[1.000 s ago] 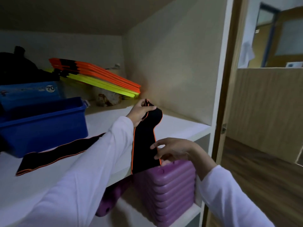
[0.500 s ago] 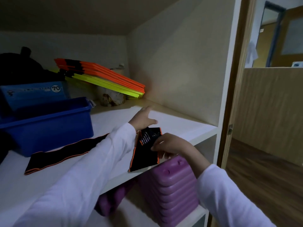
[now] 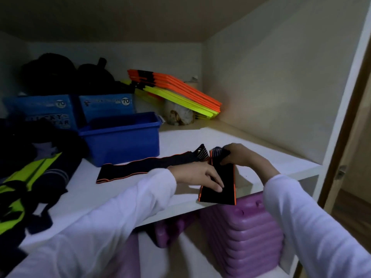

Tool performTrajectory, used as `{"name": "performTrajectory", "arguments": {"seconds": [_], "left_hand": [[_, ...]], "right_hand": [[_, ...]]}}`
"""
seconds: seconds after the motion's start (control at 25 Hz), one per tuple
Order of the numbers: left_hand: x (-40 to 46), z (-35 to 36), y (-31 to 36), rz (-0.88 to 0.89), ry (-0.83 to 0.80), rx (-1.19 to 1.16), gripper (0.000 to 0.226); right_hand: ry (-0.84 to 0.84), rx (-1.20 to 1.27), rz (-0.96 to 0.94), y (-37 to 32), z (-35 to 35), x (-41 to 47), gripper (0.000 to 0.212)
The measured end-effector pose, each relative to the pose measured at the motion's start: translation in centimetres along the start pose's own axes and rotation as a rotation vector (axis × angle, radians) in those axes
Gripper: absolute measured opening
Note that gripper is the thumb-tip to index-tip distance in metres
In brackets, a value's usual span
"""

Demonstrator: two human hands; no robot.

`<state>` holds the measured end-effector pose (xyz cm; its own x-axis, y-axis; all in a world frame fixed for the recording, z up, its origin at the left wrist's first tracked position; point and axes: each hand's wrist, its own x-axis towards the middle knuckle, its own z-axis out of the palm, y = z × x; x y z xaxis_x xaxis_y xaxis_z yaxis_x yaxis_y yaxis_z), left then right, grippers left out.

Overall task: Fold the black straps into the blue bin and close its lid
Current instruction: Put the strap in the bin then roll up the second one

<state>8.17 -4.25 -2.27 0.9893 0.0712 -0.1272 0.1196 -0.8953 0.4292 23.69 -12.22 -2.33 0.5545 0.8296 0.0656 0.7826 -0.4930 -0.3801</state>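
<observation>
Fingers press black strap nr blue bin w/ purple blocks below

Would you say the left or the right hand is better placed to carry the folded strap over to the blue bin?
Probably the right hand: it already pinches the strap's folded top. The left hand only presses it flat, though it lies nearer the bin.

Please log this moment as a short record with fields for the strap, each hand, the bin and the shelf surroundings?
strap: black strap with orange edging, partly folded at the shelf's front edge, its tail trailing left
left hand: left hand presses flat on the folded part
right hand: right hand grips the fold's far end
bin: blue bin open, no lid on it
behind: orange and yellow flat pieces stacked
</observation>
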Motion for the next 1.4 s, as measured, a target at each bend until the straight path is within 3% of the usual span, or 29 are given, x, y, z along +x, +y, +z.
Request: {"name": "performTrajectory", "arguments": {"seconds": [0.12,0.16,0.28,0.4,0.64,0.72,0.84,0.92,1.0,1.08,1.2,1.32,1.4], "left_hand": [[-1.6,0.3,-0.8,-0.032,0.069,-0.011,0.024],[-2.3,0.3,-1.3,-0.060,0.091,-0.030,0.021],[-4.5,-0.3,-2.6,-0.148,0.124,-0.003,0.022],[-7.0,-0.9,-4.0,-0.248,0.168,0.024,0.024],[-12.4,-1.2,-7.0,-0.468,0.277,0.098,0.029],[-14.0,-1.6,-7.9,-0.549,0.258,0.115,0.030],[-16.2,-2.3,-9.8,-0.691,0.243,0.090,0.030],[-17.4,-2.7,-10.9,-0.778,0.291,0.086,0.030],[-17.9,-2.7,-11.3,-0.833,0.363,0.063,0.029],[-17.9,-2.7,-11.8,-0.899,0.440,0.046,0.032],[-17.8,-2.5,-12.8,-1.065,0.544,0.030,0.055],[-17.7,-2.5,-13.0,-1.158,0.576,-0.049,0.070],[-17.8,-2.8,-13.2,-1.177,0.584,-0.128,0.070]], "right_hand": [[0.169,0.464,0.135,1.0,-1.6,0.8,0.010],[0.238,0.583,0.180,1.4,-2.3,1.1,0.019],[0.358,0.687,0.290,2.6,-3.6,1.6,0.026],[0.287,0.752,0.366,2.1,-3.3,1.1,0.019],[0.128,0.847,0.322,-1.1,-0.8,-0.6,0.037],[0.091,0.813,0.307,-1.8,-0.2,-0.5,0.042],[0.041,0.599,0.310,-2.5,0.6,-0.4,0.025],[-0.025,0.484,0.301,-3.0,1.2,-0.5,0.031],[-0.066,0.420,0.278,-3.6,1.8,-0.5,0.023],[-0.091,0.377,0.254,-4.2,2.1,-0.4,0.039],[-0.134,0.294,0.218,-4.8,2.7,-0.3,0.058],[-0.153,0.222,0.188,-5.5,2.7,-0.8,0.031],[-0.171,0.204,0.181,-5.6,2.7,-0.9,0.030]]}}
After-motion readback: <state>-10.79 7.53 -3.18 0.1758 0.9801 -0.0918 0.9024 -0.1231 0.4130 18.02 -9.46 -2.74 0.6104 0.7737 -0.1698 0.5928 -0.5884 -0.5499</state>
